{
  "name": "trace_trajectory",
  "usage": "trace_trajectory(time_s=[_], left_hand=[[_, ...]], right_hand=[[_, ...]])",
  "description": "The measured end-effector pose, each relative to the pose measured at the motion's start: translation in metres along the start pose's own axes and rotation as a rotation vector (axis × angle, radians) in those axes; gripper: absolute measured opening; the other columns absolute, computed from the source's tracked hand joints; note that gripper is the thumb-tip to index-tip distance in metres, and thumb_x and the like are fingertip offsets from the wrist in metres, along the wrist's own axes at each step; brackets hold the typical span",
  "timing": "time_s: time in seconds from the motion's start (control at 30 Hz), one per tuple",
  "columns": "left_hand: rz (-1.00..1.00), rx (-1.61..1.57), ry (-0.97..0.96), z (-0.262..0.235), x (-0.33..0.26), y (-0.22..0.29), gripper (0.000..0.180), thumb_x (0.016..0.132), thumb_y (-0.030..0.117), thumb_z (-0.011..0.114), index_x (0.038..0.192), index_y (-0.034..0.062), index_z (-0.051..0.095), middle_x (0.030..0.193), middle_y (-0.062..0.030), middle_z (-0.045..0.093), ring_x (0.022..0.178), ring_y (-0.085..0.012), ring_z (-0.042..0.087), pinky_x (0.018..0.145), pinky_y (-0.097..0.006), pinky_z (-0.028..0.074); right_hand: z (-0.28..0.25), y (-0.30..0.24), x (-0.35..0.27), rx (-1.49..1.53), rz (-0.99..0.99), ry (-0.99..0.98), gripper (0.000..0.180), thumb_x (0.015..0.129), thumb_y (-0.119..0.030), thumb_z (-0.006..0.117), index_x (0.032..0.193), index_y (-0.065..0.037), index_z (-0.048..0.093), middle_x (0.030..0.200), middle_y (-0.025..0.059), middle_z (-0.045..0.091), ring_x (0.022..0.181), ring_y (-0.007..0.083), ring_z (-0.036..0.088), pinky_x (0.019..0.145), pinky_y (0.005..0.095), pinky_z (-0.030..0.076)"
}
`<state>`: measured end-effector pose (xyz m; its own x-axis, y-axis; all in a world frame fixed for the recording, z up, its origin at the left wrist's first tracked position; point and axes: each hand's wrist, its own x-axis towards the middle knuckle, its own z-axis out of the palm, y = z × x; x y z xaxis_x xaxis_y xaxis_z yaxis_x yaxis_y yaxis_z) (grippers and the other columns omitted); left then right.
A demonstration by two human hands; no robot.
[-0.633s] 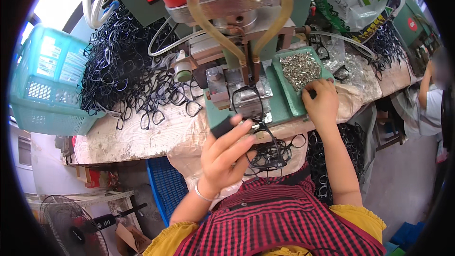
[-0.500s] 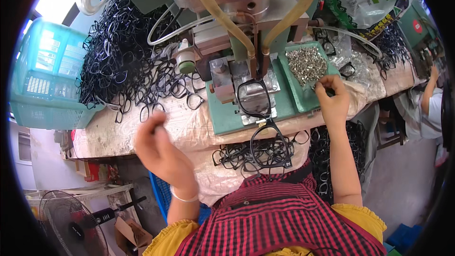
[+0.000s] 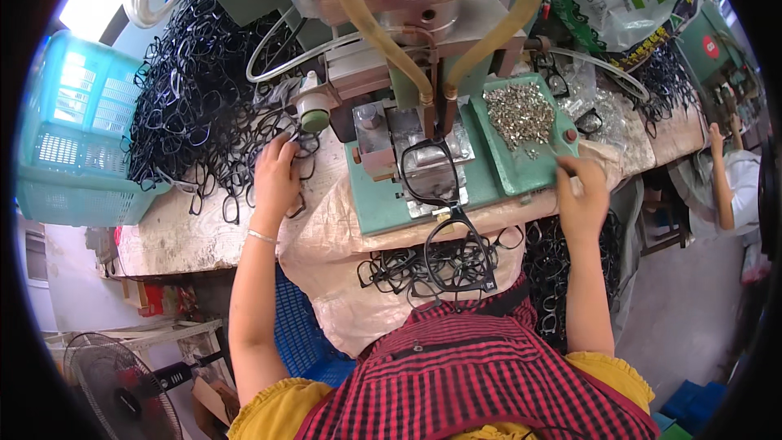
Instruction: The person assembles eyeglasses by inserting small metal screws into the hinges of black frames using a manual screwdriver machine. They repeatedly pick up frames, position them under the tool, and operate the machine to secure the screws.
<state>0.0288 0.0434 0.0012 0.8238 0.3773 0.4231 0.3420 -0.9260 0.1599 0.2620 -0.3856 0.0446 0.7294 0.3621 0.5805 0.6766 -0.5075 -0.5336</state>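
Observation:
A black eyeglass frame [image 3: 459,253] lies on the machine [image 3: 380,149], one rim on the metal block under two copper-coloured tips and the other rim hanging over the near edge. My left hand [image 3: 277,181] reaches into loose black eyeglass frames [image 3: 244,183] at the left, fingers bent over them, thumb apart; I see no firm grip. My right hand [image 3: 583,195] is just right of a green tray [image 3: 511,179] holding small silvery metal parts [image 3: 519,116]. Its fingers are curled and slightly blurred; whether a small part is between them is hidden. A red button [image 3: 570,135] sits beyond its fingertips.
Black frames are heaped [image 3: 191,90] at the back left beside turquoise baskets [image 3: 85,130]. More frames [image 3: 423,265] lie on a cloth at my lap. Yellowish hoses [image 3: 371,20] arch over the machine. A fan [image 3: 122,391] stands lower left; another person's arm [image 3: 722,183] shows far right.
My left hand has moved from mid-air forward to the loose frames. My right hand has drawn back slightly from the tray's right edge, uncovering the red button. The frame on the machine remains there.

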Motion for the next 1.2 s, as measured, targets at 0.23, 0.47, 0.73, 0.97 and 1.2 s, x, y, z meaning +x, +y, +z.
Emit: trace_trajectory(time_s=[0.23, 0.47, 0.73, 0.97, 1.2], left_hand=[[0.277, 0.053, -0.179, -0.022, 0.019, -0.009, 0.03, 0.07, 0.003, 0.071, 0.096, 0.0144, 0.076, 0.139, -0.0089, 0.057, 0.107, -0.0306, 0.057, 0.098, -0.043, 0.047], [-0.1, -0.777, 0.126, -0.036, 0.031, -0.003, 0.013, 0.096, 0.005, 0.06, 0.108, -0.0008, 0.059, 0.107, -0.0072, 0.063, 0.097, -0.0189, 0.06, 0.09, -0.031, 0.048], [-0.437, -1.27, 0.837, -0.062, 0.009, 0.117, 0.018, 0.108, 0.024, 0.048, 0.101, 0.0085, 0.052, 0.09, -0.0075, 0.064, 0.073, -0.0159, 0.06, 0.058, -0.026, 0.045], [0.214, -1.004, 0.732, -0.134, 0.057, 0.18, 0.015, 0.107, 0.015, 0.042, 0.106, 0.0015, 0.047, 0.095, -0.0187, 0.068, 0.079, -0.0275, 0.069, 0.062, -0.035, 0.058], [0.638, -0.221, 0.322, -0.116, 0.014, 0.205, 0.018, 0.08, 0.013, 0.075, 0.078, 0.0086, 0.058, 0.105, -0.0124, 0.075, 0.061, -0.016, 0.053, 0.055, -0.028, 0.046]], right_hand=[[-0.012, -0.012, -0.001, 0.228, 0.202, 0.019, 0.012, 0.083, 0.001, 0.069, 0.094, 0.0, 0.072, 0.09, 0.0088, 0.069, 0.089, 0.0221, 0.066, 0.083, 0.032, 0.049], [0.031, -0.113, 0.064, 0.721, 0.006, -0.157, 0.019, 0.079, 0.0, 0.068, 0.098, 0.0, 0.068, 0.091, 0.0073, 0.07, 0.087, 0.0178, 0.067, 0.082, 0.0303, 0.051], [0.059, -0.127, 0.053, 1.023, 0.221, -0.133, 0.037, 0.081, 0.0, 0.071, 0.116, 0.003, 0.059, 0.099, 0.0058, 0.068, 0.09, 0.0108, 0.064, 0.087, 0.0256, 0.049], [0.033, -0.158, 0.053, 1.172, 0.385, -0.282, 0.045, 0.085, 0.002, 0.067, 0.127, 0.004, 0.052, 0.115, 0.0092, 0.066, 0.1, 0.0132, 0.063, 0.093, 0.0289, 0.048], [0.02, -0.098, 0.065, 0.722, 0.135, -0.153, 0.045, 0.083, -0.002, 0.066, 0.128, -0.005, 0.061, 0.119, 0.01, 0.067, 0.112, 0.0203, 0.063, 0.1, 0.0328, 0.047]])
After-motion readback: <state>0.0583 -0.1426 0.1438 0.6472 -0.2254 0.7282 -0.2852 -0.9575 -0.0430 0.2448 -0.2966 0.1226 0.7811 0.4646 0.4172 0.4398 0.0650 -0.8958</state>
